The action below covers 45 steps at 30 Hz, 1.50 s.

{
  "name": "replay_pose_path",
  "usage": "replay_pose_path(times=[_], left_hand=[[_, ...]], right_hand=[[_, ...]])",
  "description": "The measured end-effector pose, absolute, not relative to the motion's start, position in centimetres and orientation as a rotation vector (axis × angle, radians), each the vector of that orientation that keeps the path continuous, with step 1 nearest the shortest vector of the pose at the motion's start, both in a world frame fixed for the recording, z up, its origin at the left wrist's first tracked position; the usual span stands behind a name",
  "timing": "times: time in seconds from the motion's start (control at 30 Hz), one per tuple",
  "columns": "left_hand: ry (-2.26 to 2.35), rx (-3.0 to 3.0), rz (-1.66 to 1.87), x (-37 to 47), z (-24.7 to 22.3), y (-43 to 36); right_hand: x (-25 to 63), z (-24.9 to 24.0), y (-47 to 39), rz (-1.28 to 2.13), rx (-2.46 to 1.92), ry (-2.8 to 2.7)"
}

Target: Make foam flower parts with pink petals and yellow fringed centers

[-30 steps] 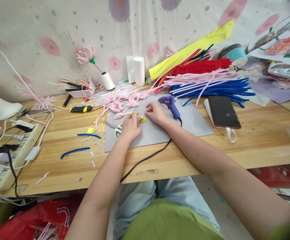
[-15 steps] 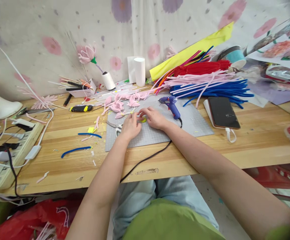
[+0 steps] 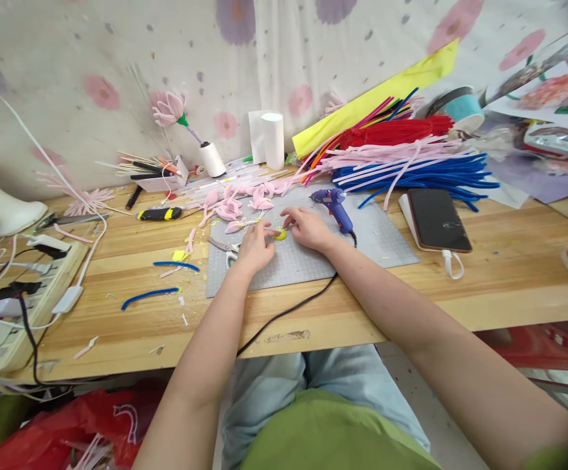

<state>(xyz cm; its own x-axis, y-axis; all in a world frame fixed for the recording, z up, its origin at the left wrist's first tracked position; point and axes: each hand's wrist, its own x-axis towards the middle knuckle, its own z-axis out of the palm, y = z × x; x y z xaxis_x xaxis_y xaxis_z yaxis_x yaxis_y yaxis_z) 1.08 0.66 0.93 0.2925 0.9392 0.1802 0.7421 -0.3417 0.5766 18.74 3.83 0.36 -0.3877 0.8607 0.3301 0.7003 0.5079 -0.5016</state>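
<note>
A: Nearest first. What do we have?
B: Wooden table (image 3: 362,324), front edge. Black cord (image 3: 288,309) runs from there, under the right forearm, to the blue glue gun (image 3: 333,207). Two short blue strips (image 3: 149,297) lie left.
A: Then?
B: Grey cutting mat (image 3: 308,269), with scissors (image 3: 221,244) at its left side, partly hidden by the left hand (image 3: 257,249).
A: Fingers?
B: Left: index stretched out to the yellow-green piece (image 3: 280,235), seemingly touching it; the others bent. We can't tell if they pinch anything. Right hand (image 3: 308,230): fingers bent, tips close together just beside the piece. We can't tell if it grips anything.
A: So where's the piece?
B: On or just above the mat, between both hands; too small for us to say which.
A: Beyond?
B: Pink petal shapes (image 3: 228,209) past the left hand, glue gun right of the right hand, phone (image 3: 439,219) farther right. Behind: blue stems (image 3: 421,177), pink stems (image 3: 382,158), red stems (image 3: 396,132). Farthest, we log the flowered curtain (image 3: 166,39).
</note>
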Motion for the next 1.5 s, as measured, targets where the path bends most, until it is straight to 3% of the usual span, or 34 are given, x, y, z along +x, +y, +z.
replay_pose_path(times=[0.57,1.07,1.5], left_hand=[[1.535,2.237,0.696,1.2,1.2,0.6],[1.517,1.858,0.766,1.4,1.5,0.8],[1.543,1.665,0.8,1.2,0.5,1.9]], right_hand=[[17.6,1.0,3.1,0.173,-1.248,-2.419],[18.3,1.3,3.0,0.357,-1.233,-2.111],[17.9,2.0,2.3,0.173,-1.313,-2.372]])
